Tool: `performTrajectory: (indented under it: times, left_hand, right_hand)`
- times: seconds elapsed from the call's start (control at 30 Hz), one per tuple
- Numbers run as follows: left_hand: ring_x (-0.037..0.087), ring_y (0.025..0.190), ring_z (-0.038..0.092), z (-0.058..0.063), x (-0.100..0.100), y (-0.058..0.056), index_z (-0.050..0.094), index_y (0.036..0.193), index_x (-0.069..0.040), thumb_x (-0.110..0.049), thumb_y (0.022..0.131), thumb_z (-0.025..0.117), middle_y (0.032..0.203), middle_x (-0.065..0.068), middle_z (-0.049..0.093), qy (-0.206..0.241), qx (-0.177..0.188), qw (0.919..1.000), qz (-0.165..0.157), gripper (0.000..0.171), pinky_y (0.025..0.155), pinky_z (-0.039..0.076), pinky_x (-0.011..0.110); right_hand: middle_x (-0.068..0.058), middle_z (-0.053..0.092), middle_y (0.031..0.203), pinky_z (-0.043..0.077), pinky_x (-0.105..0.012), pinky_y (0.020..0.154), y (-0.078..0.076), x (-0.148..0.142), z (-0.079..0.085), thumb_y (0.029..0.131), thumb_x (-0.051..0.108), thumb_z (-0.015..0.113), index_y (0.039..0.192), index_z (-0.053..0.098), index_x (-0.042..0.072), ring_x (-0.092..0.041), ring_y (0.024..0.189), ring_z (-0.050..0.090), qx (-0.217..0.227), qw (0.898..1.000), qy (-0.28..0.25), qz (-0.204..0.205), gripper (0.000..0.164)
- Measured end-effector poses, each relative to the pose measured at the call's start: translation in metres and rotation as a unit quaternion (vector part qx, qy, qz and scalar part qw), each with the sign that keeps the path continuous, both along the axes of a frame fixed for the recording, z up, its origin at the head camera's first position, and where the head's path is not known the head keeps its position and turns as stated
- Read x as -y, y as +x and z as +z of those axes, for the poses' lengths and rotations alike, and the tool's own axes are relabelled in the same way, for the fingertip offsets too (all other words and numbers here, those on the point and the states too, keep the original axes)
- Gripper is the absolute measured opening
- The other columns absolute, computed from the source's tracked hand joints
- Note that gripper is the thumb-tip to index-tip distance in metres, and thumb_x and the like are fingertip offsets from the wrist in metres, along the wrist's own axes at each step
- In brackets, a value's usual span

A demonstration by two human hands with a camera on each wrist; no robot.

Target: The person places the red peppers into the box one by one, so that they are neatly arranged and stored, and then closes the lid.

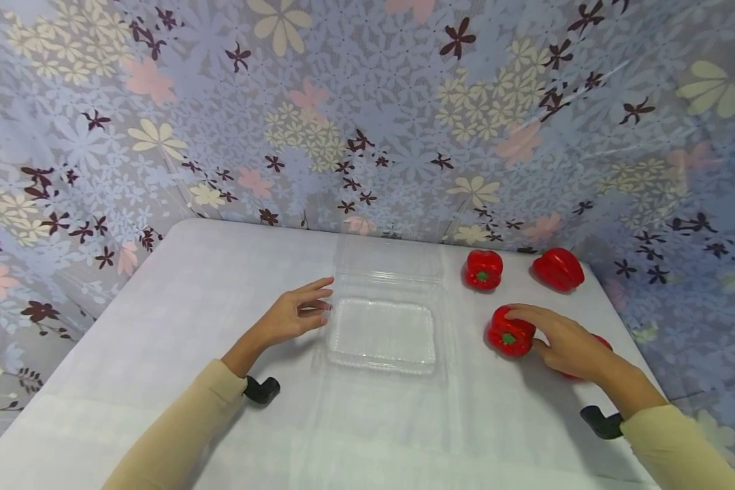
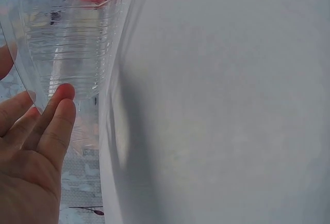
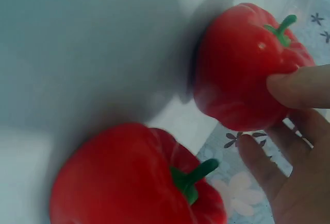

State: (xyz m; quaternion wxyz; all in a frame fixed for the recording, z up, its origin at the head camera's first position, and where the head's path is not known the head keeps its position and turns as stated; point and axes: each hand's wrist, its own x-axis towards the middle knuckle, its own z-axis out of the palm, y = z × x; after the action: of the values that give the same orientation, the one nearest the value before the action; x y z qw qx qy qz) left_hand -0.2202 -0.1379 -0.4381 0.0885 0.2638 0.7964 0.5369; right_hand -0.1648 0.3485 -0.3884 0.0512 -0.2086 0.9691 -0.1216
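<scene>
Right hand [image 1: 566,344] right of the clear tray [image 1: 382,332], in a thumb-and-finger grip on a red pepper [image 1: 505,332]. Left hand [image 1: 297,313] unclenched at tray's left rim, fingers loosely extended; contact hard to tell. Gripped pepper glossy, lobed, green-stemmed, roughly level with tray, apart from its right rim. Second pepper [image 1: 603,342] farther right of tray, mostly hidden by right hand. Third pepper [image 1: 483,278] and fourth pepper [image 1: 559,270] beyond tray's far right corner. Strip of white tablecloth [image 1: 135,340] between tray and gripped pepper; broader stretch left of tray. Table's far edge behind tray, against floral curtain [image 1: 380,136].
</scene>
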Motion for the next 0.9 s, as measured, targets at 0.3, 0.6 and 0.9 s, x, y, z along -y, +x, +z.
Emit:
performTrajectory:
  times: [0.3, 0.6, 0.9]
  left_hand:
    - [0.039, 0.124, 0.061, -0.001, 0.002, 0.001, 0.046, 0.145, 0.003, 0.000, 0.089, 0.067, 0.161, 0.017, 0.034, 0.002, 0.002, 1.0000, 0.004, 0.060, 0.105, 0.052, 0.043]
    - [0.039, 0.124, 0.061, -0.003, 0.002, 0.000, 0.046, 0.145, 0.004, -0.002, 0.089, 0.068, 0.160, 0.018, 0.035, 0.000, -0.003, 1.0000, 0.004, 0.060, 0.105, 0.052, 0.044]
    - [0.039, 0.125, 0.060, -0.004, 0.001, -0.002, 0.045, 0.146, 0.003, -0.003, 0.091, 0.067, 0.161, 0.018, 0.034, -0.001, -0.006, 1.0000, -0.004, 0.060, 0.105, 0.052, 0.044]
  right_hand:
    - [-0.020, 0.053, 0.141, 0.058, -0.056, 0.088, 0.003, 0.008, -0.006, 0.079, 0.020, 0.082, 0.140, 0.053, 0.012, -0.037, 0.115, 0.053, -0.054, 0.997, 0.040, -0.026, 0.068]
    - [-0.022, 0.057, 0.131, 0.056, -0.060, 0.091, 0.007, 0.004, -0.011, 0.079, 0.011, 0.080, 0.138, 0.051, 0.009, -0.042, 0.116, 0.055, -0.071, 0.997, 0.000, -0.022, 0.065]
    - [-0.022, 0.047, 0.138, 0.055, -0.065, 0.089, 0.008, 0.006, -0.019, 0.083, 0.027, 0.079, 0.133, 0.052, 0.006, -0.043, 0.122, 0.049, -0.067, 0.994, -0.058, -0.064, 0.060]
